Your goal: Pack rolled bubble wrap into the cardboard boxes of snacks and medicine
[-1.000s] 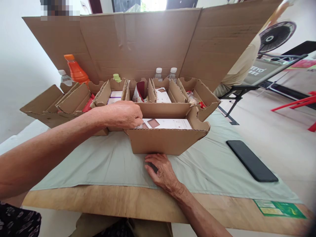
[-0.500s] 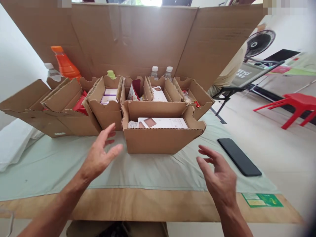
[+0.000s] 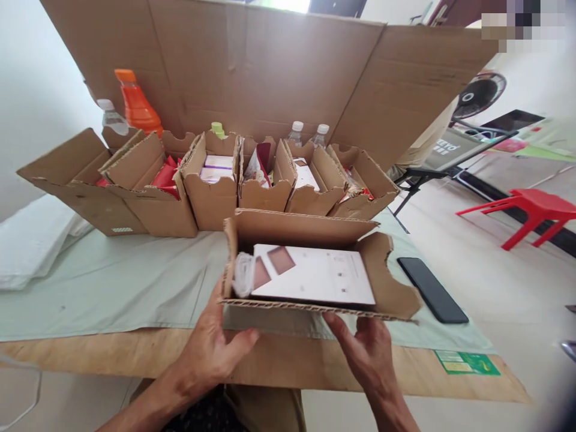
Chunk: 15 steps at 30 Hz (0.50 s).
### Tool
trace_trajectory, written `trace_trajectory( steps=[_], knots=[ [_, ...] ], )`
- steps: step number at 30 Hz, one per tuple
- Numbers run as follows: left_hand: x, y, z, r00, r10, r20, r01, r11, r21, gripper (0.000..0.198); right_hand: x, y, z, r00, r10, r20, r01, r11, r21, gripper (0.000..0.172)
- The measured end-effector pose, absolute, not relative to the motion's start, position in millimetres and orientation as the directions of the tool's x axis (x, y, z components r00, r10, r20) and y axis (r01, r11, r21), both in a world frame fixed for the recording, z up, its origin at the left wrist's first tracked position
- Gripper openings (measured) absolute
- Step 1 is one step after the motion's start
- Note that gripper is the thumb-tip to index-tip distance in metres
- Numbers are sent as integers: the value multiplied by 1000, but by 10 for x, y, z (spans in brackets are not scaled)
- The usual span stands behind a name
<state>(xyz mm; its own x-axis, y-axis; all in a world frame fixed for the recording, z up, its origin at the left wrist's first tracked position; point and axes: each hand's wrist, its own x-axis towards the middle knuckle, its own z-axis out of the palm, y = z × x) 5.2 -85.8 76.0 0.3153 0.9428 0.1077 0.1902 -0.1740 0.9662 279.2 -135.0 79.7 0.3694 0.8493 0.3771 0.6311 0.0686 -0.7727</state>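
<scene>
I hold an open cardboard box (image 3: 387, 288) lifted above the table's near edge and tipped toward me. My left hand (image 3: 211, 348) grips its left underside, thumb against the front wall. My right hand (image 3: 366, 351) supports the right underside with fingers curled beneath. Inside lies a white flat package with brown squares (image 3: 315, 276) and a small clear-wrapped item (image 3: 243, 275) at its left end.
Several open cardboard boxes (image 3: 211, 198) with packets stand in a row before a tall cardboard sheet (image 3: 270, 66). Bottles, one orange (image 3: 135, 108), stand behind them. A black phone (image 3: 432, 290) lies on the pale green cloth (image 3: 112, 282). A green card (image 3: 465, 363) rests on the wooden table. A red stool (image 3: 535, 210) and a fan stand to the right.
My left hand left the box interior and both hands opened. They then took the front box from below, lifting it toward me and tilting it.
</scene>
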Motion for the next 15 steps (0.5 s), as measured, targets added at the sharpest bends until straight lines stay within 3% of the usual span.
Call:
trace_trajectory(
  steps=[6,11,15],
  knots=[
    [-560,-591,1077,94,977,192,200,-207,958,78,2112,-842,1110,239,885,400,556,212,-803,47],
    [-319,-543,1259,205,939,276,149,-309,939,81,2327,-960,1178,357,836,417,585,148,-797,49],
    [-176,-915,1125,302,937,173,210,-243,947,85,2570,-1491,925,405,835,374,625,47,-780,53]
  ],
)
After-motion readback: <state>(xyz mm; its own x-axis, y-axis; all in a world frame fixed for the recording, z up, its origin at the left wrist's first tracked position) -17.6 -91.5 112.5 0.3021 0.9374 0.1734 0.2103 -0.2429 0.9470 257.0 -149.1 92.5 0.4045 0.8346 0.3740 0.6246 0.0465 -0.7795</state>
